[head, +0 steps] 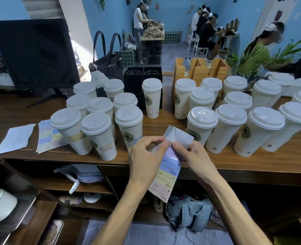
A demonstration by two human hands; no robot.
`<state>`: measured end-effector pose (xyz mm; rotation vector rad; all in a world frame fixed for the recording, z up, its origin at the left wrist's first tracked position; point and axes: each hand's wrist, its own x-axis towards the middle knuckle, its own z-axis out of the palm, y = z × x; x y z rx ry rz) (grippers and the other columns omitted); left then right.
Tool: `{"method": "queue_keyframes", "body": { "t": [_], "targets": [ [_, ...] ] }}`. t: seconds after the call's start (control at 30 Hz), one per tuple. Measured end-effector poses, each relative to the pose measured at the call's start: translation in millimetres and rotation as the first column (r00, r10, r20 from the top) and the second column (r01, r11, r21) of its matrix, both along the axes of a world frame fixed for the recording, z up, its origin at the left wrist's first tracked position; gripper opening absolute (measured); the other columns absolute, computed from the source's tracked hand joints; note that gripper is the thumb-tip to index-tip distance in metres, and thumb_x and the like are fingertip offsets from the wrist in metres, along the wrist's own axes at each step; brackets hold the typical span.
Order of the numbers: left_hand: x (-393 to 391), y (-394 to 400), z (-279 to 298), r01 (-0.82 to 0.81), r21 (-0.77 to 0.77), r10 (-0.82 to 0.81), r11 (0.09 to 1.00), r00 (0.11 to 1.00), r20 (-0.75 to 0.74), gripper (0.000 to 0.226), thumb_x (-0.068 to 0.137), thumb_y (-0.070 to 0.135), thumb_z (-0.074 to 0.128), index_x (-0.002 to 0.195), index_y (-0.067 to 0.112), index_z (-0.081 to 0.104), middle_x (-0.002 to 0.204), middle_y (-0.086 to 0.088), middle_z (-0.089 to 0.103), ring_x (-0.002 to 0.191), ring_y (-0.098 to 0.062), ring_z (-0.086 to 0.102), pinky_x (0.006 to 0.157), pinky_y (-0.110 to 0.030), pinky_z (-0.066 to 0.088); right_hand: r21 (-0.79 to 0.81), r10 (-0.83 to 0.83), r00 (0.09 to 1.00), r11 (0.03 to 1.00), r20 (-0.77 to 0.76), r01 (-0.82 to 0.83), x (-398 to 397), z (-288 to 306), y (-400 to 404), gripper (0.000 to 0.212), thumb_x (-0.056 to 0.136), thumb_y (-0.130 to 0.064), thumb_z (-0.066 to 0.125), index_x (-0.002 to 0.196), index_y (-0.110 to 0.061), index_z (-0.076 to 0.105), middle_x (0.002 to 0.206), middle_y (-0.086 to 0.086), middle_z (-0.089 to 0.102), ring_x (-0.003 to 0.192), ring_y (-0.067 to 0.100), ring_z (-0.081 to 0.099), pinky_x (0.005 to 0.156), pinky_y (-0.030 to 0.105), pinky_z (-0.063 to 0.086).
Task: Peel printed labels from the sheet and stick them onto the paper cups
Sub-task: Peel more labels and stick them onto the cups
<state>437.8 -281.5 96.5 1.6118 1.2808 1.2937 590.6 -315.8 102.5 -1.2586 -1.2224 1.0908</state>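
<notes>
I hold a label sheet [167, 171] with blue, yellow and pink printed labels upright over the counter's front edge. My left hand [144, 156] pinches its top left, and my right hand [190, 152] pinches its top right. The sheet's bare upper backing [177, 137] folds away from me. Several lidded paper cups stand on the counter. In the left group, cups [100, 137] carry stuck labels. Cups in the right group [201, 126] show only the green logo.
A second label sheet [48, 137] and white paper [13, 138] lie on the wooden counter [252, 160] at the left. A monitor [35, 53], a handbag [109, 64], a black box [142, 75] and a wooden holder [199, 69] stand behind the cups. Shelves lie below. People work in the background.
</notes>
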Motion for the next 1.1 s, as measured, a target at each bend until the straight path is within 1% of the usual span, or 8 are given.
{"method": "queue_keyframes", "body": {
  "t": [0.13,0.27,0.47,0.57,0.7,0.77,0.87,1.1],
  "targets": [
    [2.7,-2.0,1.6,0.004,-0.015,-0.003,1.000,0.999,0.032,0.007,0.090,0.028,0.078,0.093,0.033,0.080,0.089,0.023,0.076,0.090,0.002,0.071,0.081,-0.024,0.057,-0.006,-0.026,0.999,1.000,0.026,0.026,0.4,-2.7,2.6,0.022,0.106,-0.023,0.055,0.100,-0.012,0.074,0.092,0.003,0.079,0.086,0.015,0.075,0.081,0.034,0.059],
    [2.4,-2.1,-1.5,-0.052,0.014,0.052,0.999,0.998,-0.024,0.011,0.097,0.030,0.069,0.095,0.029,0.080,0.090,0.023,0.075,0.088,0.001,0.070,0.081,-0.032,0.058,-0.014,-0.047,0.999,0.999,0.016,0.047,-1.2,-3.9,1.3,0.020,0.105,-0.020,0.056,0.099,-0.013,0.074,0.089,0.001,0.079,0.082,0.012,0.073,0.074,0.031,0.057],
    [5.0,-6.1,2.4,-0.039,0.026,0.041,0.999,0.997,-0.072,0.008,0.092,0.036,0.074,0.094,0.033,0.081,0.089,0.027,0.074,0.092,0.007,0.067,0.080,-0.009,0.048,-0.020,-0.065,0.996,0.998,-0.063,0.064,-2.7,-4.4,0.9,0.022,0.102,-0.025,0.064,0.107,-0.006,0.075,0.098,0.015,0.079,0.095,0.034,0.076,0.089,0.050,0.059],
    [6.4,-6.6,1.1,-0.045,0.037,0.048,0.998,0.996,-0.076,0.012,0.095,0.032,0.070,0.091,0.028,0.081,0.087,0.024,0.074,0.089,0.005,0.067,0.078,-0.006,0.043,-0.064,-0.079,0.986,0.995,-0.144,0.070,-6.1,-5.4,1.0,0.016,0.099,-0.019,0.066,0.105,-0.008,0.076,0.094,0.011,0.080,0.089,0.024,0.077,0.088,0.042,0.060],
    [5.8,-4.3,-3.7,-0.009,-0.003,0.009,1.000,1.000,-0.004,0.020,0.099,0.029,0.067,0.084,0.023,0.080,0.078,0.018,0.074,0.077,-0.008,0.069,0.069,-0.022,0.051,-0.057,-0.073,0.988,0.996,-0.135,0.066,-5.2,-8.2,2.9,0.014,0.099,-0.015,0.065,0.106,-0.008,0.076,0.093,0.008,0.081,0.085,0.017,0.077,0.078,0.030,0.060],
    [5.3,-4.1,-3.2,0.017,-0.042,-0.015,0.999,0.999,0.049,0.023,0.100,0.028,0.066,0.083,0.021,0.079,0.077,0.013,0.075,0.073,-0.009,0.070,0.065,-0.023,0.051,-0.062,-0.058,0.988,0.997,-0.143,0.050,-4.3,-8.2,2.8,0.014,0.100,-0.014,0.065,0.105,-0.007,0.075,0.093,0.006,0.081,0.084,0.015,0.076,0.075,0.025,0.058],
    [4.4,-6.9,2.3,0.056,-0.109,-0.042,0.992,0.991,0.125,0.023,0.100,0.027,0.066,0.084,0.018,0.080,0.077,0.008,0.076,0.071,-0.009,0.072,0.061,-0.016,0.049,-0.072,-0.041,0.987,0.997,-0.157,0.030,-2.9,-6.6,2.8,0.013,0.100,-0.015,0.065,0.103,-0.008,0.075,0.093,0.006,0.081,0.087,0.015,0.077,0.077,0.025,0.060],
    [2.0,-10.1,10.4,0.093,-0.194,-0.046,0.977,0.971,0.233,0.018,0.095,0.030,0.072,0.085,0.018,0.081,0.077,0.005,0.077,0.069,-0.011,0.074,0.057,-0.015,0.047,-0.155,-0.031,0.950,0.988,-0.311,-0.019,-0.3,-4.4,1.7,0.013,0.099,-0.011,0.064,0.106,-0.004,0.072,0.100,0.013,0.079,0.094,0.022,0.076,0.085,0.028,0.059]
  ]
}}
